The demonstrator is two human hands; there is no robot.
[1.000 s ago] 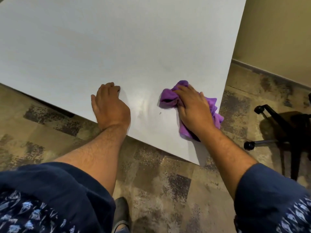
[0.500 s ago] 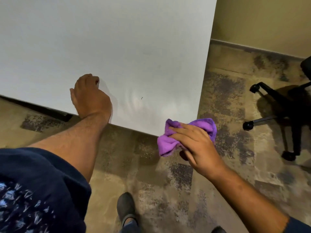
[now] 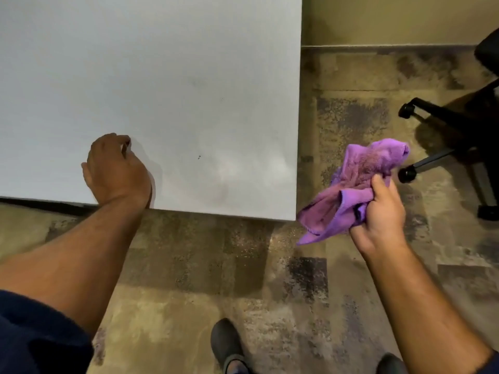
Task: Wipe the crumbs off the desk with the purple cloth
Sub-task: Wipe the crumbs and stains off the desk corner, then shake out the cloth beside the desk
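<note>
One speck [image 3: 199, 157] lying on the white worktop [image 3: 167, 76], left hand [image 3: 117, 171] resting curled near its near edge, right hand [image 3: 378, 211] fingers [image 3: 376, 183] clenching the bunched purple cloth [image 3: 361, 184] above the floor, right of the worktop's corner

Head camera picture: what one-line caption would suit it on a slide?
Right hand holds the purple cloth off the desk; left hand rests on it.

dim warm light — soft shadows, slight blur
</note>
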